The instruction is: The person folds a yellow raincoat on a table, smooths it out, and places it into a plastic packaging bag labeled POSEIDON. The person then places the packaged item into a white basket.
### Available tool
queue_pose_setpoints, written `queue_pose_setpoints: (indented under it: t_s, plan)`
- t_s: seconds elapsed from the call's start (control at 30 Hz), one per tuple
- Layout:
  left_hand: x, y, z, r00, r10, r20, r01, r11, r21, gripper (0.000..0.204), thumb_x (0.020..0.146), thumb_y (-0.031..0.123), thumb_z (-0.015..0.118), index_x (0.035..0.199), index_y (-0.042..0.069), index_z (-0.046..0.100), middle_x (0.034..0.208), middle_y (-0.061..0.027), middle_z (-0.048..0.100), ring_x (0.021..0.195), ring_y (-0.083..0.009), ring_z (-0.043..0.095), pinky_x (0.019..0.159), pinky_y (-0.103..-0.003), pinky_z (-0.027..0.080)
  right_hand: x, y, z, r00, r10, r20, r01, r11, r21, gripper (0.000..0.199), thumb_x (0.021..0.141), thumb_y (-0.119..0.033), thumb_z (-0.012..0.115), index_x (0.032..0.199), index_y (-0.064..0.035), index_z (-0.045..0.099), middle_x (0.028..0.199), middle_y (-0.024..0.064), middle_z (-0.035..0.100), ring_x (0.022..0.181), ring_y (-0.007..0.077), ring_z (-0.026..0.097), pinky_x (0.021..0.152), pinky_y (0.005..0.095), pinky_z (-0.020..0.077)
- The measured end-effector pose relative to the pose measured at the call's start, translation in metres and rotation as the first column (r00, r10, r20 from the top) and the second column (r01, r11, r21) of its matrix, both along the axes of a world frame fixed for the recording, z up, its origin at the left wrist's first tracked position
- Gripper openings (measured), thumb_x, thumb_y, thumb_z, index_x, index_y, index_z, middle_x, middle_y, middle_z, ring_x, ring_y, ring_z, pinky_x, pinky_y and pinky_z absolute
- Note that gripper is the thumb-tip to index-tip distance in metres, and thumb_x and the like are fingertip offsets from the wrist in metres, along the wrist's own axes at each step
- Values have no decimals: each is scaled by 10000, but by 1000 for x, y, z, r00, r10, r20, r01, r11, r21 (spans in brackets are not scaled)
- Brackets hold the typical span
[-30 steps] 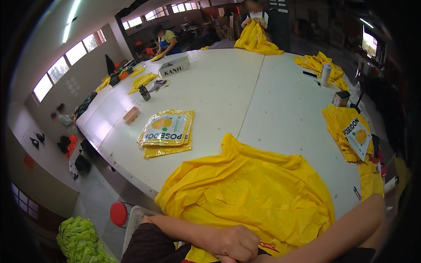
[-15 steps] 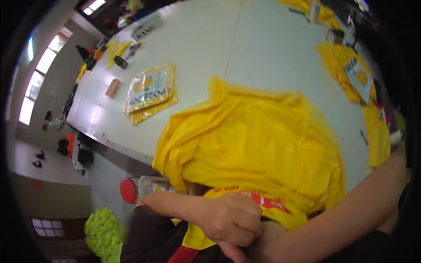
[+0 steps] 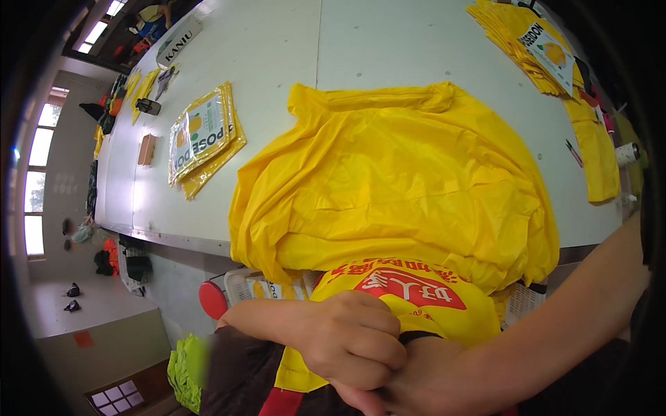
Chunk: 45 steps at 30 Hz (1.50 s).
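My left hand is closed, its fingers curled, over the wrist end of my right arm at the lower middle; what it grips, if anything, is hidden. My right hand lies behind it and out of sight, with only the right forearm showing. Both are in front of a yellow apron with red print, worn on my body. Just beyond, a crumpled yellow thin-sheeted garment spreads over the white table and droops over its near edge. Neither hand touches the garment.
Packaged yellow items lie left on the table, near a small brown block and a dark object. At right are a stack of yellow packages, a pen and a thread spool. A red stool stands below left.
The view has shifted, so the table things sit higher and further left. My hands stay together in the same pose, and the garment's shape looks much the same.
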State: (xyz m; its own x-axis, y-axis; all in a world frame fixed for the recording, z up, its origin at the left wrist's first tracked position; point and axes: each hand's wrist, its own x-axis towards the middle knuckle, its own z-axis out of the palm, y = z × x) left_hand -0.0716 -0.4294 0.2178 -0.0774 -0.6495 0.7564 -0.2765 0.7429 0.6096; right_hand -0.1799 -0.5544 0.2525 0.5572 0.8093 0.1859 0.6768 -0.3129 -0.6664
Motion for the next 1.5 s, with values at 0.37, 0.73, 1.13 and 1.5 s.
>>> queue_pose_setpoints:
  t_s: [0.37,0.73,1.13,1.5]
  plan:
    - [17,2,-5,995,38,-96,-39,999,-3,444,897,397,561,585,81,558,651,-49,580,484,-154,492,438,-248,414,11,-2,-2,1000,-8,-27,9,1000,22,153,648,-253,590,554,-132,582,555,50,575,508,253,577,385,390,407]
    - [18,9,-10,990,-22,-140,19,1000,-24,434,861,405,619,571,89,554,617,-37,565,468,-141,487,422,-235,403,22,-50,10,897,-369,-243,441,773,456,128,858,-172,572,814,-65,519,721,44,531,640,178,555,537,270,466]
    - [2,-3,-3,960,-235,-150,242,970,32,433,831,416,658,573,84,553,625,-30,567,469,-132,497,429,-224,404,9,-137,-60,452,-248,-857,887,22,461,347,952,-103,425,1259,57,450,1128,170,584,1046,236,592,816,297,527]
    - [6,10,4,966,-31,-256,64,990,124,424,895,420,561,655,71,575,707,-54,570,545,-207,526,480,-298,440,-3,-50,50,942,17,-336,113,925,362,219,884,-30,504,1095,-14,558,1011,108,613,973,199,604,844,282,457]
